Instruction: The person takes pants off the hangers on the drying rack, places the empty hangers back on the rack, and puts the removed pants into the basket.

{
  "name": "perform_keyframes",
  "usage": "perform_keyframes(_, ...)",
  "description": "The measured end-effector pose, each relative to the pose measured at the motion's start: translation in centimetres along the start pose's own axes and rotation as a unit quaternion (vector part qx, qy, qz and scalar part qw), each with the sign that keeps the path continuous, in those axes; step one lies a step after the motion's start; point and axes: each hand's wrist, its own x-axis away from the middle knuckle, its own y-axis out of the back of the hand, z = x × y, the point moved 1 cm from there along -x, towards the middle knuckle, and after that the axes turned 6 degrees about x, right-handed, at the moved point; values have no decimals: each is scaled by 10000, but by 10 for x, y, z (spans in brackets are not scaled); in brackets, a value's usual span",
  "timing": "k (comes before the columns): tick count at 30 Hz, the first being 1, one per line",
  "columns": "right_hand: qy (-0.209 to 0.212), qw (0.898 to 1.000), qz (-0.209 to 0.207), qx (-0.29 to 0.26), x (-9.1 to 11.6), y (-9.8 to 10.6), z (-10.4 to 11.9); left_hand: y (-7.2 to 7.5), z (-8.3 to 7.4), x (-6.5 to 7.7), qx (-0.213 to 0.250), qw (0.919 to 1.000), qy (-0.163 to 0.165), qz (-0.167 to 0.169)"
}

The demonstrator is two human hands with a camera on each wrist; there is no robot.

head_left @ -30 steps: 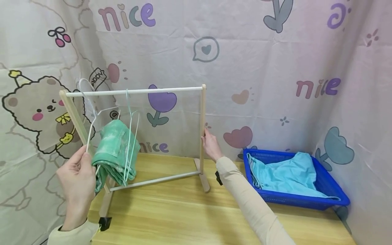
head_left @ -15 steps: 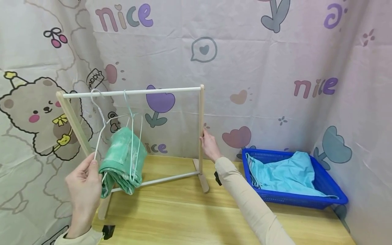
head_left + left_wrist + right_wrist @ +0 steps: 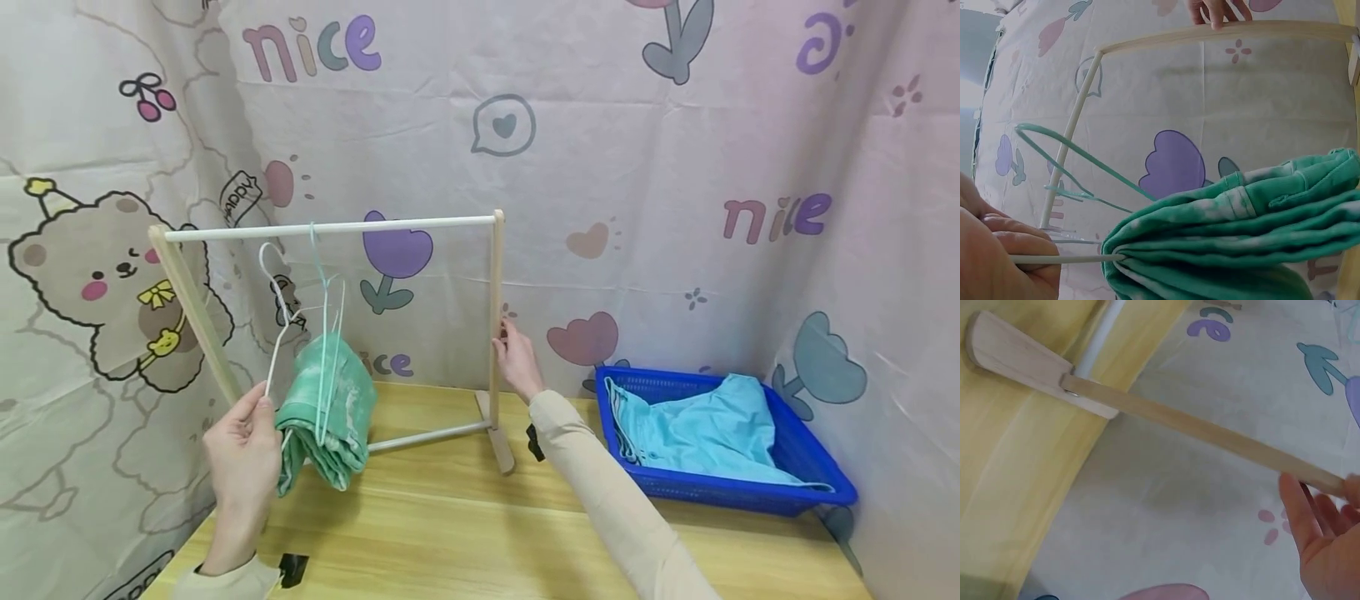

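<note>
My left hand (image 3: 243,454) pinches one side of a white clothes hanger (image 3: 276,354). Over its lower bar are folded green-and-white trousers (image 3: 356,396), their layers hanging down. The hanger's hook shows below the top rail (image 3: 420,224) of a small clothes rack. Beside it a mint-green hanger (image 3: 326,308) hangs from that rail, overlapping the trousers. With thumb and fingers, my right hand (image 3: 517,358) grips the rack's right wooden post (image 3: 1204,430) about halfway up.
A blue plastic basket (image 3: 720,497) holding a light-blue garment (image 3: 697,425) stands at the right of the wooden table (image 3: 465,533). Black tape (image 3: 293,570) is stuck near the table's front left. A printed curtain (image 3: 637,167) closes off the back and sides.
My left hand has moved right with the white hanger and trousers. The hook has come down from above the rail to below it. My right hand keeps its place on the post.
</note>
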Motion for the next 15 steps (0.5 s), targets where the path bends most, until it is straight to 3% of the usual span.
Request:
perform_keyframes(5, -218, 9970, -729, 114, 13, -7, -3, -10, 0, 5, 366, 9992, 99, 83)
perform_keyframes(8, -212, 9960, -816, 309, 21, -15, 1, -17, -1, 5, 717, 9972, 208, 76)
perform_keyframes(11, -179, 9987, -414, 229, 27, -26, 9, -24, -2, 5, 1204, 9922, 327, 46)
perform_keyframes(15, -316, 9975, 606, 157, 39, -45, 17, -31, -2, 6, 1757, 9834, 460, -37)
